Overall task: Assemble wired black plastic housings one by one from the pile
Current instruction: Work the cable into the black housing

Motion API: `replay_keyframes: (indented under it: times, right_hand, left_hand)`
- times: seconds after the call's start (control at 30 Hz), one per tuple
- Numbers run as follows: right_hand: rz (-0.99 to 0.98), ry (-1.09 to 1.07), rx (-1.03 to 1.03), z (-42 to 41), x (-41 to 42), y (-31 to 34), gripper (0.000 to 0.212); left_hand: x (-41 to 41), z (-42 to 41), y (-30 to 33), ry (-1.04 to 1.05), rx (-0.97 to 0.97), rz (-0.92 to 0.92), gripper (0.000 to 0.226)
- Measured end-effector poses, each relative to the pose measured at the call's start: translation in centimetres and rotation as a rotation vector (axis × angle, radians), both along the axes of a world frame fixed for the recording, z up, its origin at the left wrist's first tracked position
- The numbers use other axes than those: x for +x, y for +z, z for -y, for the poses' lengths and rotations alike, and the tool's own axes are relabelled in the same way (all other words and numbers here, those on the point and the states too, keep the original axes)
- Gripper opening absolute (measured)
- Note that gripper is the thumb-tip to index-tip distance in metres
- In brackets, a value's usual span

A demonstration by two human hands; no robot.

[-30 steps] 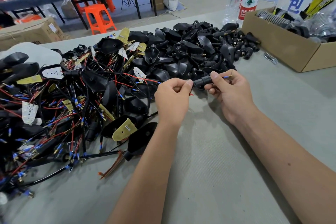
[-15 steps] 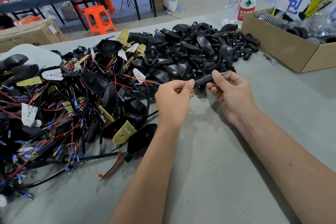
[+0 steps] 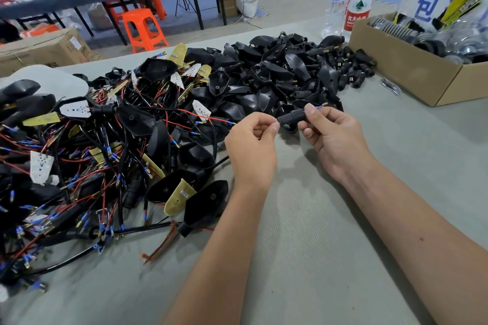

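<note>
A small black plastic stem piece [image 3: 290, 117] is held between my two hands just in front of the pile. My right hand [image 3: 330, 137] grips its right end, and a thin blue wire tip [image 3: 320, 106] sticks out past my thumb. My left hand [image 3: 253, 145] pinches the red wire at the piece's left end, fingers curled. A large pile of empty black housings [image 3: 264, 79] lies behind my hands. To the left sprawls a tangle of wired housings [image 3: 105, 145] with red and blue wires and yellow circuit boards.
A cardboard box [image 3: 412, 74] of round metal parts stands at the right. Two water bottles [image 3: 351, 0] stand behind the pile. Small black connectors [image 3: 353, 68] lie near the box. Bare grey mat [image 3: 303, 258] lies under my forearms. Beyond are a table and an orange stool [image 3: 144, 29].
Both hands stay at the black piece. The blue wire tip has pushed a little further out past my right thumb, and the red wire under my left hand is hidden now.
</note>
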State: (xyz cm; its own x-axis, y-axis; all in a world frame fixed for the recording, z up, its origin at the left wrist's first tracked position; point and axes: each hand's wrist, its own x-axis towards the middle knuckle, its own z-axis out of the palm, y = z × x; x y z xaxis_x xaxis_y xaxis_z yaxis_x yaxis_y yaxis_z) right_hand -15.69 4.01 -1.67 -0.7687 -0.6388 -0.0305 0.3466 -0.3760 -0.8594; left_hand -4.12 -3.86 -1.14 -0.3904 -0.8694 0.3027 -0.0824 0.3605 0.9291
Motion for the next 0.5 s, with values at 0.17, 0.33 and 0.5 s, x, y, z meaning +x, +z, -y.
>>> replay_keyframes:
  times: [0.17, 0.33, 0.5]
  right_hand:
    - [-0.013, 0.017, -0.017, -0.1, 0.1, 0.1, 0.025]
    - [-0.050, 0.050, -0.003, -0.2, 0.2, 0.0, 0.014]
    - [-0.108, 0.042, 0.068, -0.3, -0.1, 0.0, 0.017]
  left_hand:
    - [0.3, 1.0, 0.1, -0.043, -0.004, 0.032, 0.013]
    - [0.6, 1.4, 0.1, -0.182, -0.033, 0.080, 0.015]
    - [1.0, 1.8, 0.5, -0.175, -0.036, 0.105, 0.007]
